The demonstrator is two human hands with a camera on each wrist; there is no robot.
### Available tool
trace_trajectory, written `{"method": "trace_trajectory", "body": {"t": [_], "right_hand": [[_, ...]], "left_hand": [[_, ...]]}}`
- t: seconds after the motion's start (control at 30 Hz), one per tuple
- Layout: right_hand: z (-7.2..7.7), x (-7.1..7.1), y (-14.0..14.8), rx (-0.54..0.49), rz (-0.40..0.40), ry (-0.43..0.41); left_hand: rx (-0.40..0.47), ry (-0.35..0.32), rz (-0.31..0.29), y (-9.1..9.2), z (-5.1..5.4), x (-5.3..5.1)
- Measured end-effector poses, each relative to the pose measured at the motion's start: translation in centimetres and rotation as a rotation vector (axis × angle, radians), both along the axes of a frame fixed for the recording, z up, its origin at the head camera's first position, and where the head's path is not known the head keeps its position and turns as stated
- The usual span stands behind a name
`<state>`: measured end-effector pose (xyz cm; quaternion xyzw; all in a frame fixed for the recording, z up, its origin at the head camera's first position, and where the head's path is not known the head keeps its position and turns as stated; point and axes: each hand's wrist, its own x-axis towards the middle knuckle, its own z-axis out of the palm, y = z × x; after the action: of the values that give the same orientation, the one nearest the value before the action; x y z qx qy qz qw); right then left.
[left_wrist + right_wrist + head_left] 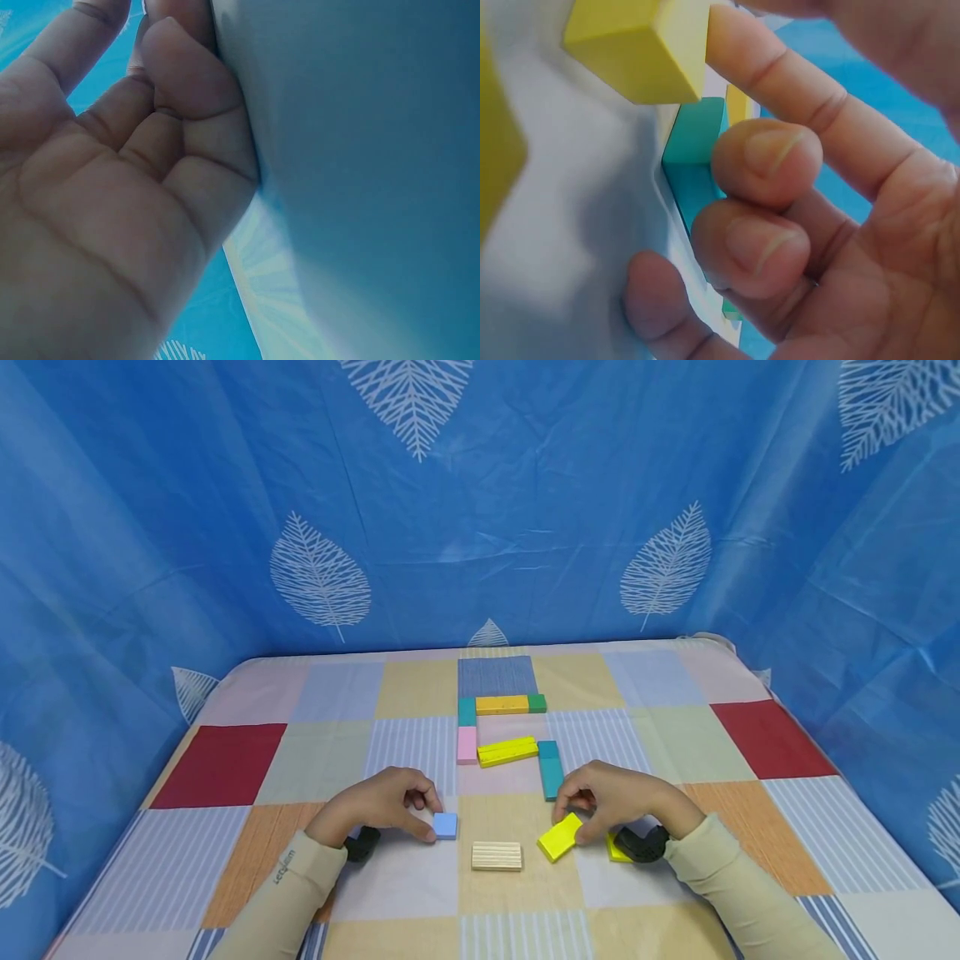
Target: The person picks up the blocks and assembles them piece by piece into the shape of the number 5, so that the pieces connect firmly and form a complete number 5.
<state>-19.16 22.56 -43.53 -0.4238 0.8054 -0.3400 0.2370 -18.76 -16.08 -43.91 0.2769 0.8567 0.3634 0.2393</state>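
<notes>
The left hand holds its thumb and fingers at the left side of a small light blue block on the cloth. The right hand pinches a yellow block between thumb and index finger; the block lies at a slant. In the right wrist view the yellow block is at the fingertips, while the other fingers curl beside a teal block. Between the hands lies a ridged pale wooden block. The left wrist view shows the left hand's palm and bent fingers, with no block visible.
Teal, pink, orange, green and yellow blocks form an angular outline beyond the hands, with a teal piece at its lower right. Another yellow block lies partly under the right wrist. A blue curtain stands behind the patchwork-covered table.
</notes>
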Motion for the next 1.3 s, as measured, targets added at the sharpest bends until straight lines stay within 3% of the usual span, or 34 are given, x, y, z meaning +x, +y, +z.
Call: {"method": "trace_trajectory", "body": {"t": [0.4, 1.3], "right_hand": [[0.1, 0.3, -0.6, -0.002, -0.054, 0.007], [-0.2, 0.3, -1.1, -0.021, -0.091, 0.070]], "left_hand": [[-0.001, 0.003, 0.007, 0.0, 0.0, 0.1], [-0.006, 0.001, 0.002, 0.0, -0.1, 0.0]]}}
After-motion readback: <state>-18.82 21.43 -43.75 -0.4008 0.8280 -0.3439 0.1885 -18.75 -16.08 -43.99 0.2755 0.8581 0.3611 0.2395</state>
